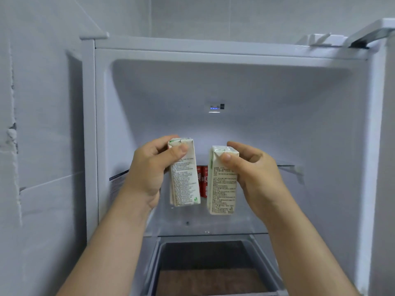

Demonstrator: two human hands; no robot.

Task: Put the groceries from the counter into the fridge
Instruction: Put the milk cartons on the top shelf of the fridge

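Currently both hands are loaded. The left hand (pixel 147 167) grips the left carton (pixel 184 180) high up, thumb across the front face, fingers wrapped behind. The right hand (pixel 256 174) pinches the right carton (pixel 223 189) at its top edge, thumb in front, fingers behind. Both cartons are roughly upright, side by side but apart, inside the open fridge (pixel 320 124) and above the glass shelf (pixel 235 229); the bases look clear of the glass. Red cans (pixel 203 180) stand on the shelf behind the gap between the cartons. A drawer (pixel 205 263) sits below.

Handling, as a judgement: small drink cartons, light, one-hand items. The paperboard walls flex if squeezed mid-body, and the folded top corners are the stiffest part. The coated surface is a bit slick, so a grip near the top looks right. Flat bases should stand stably if set down square and short of the cans.
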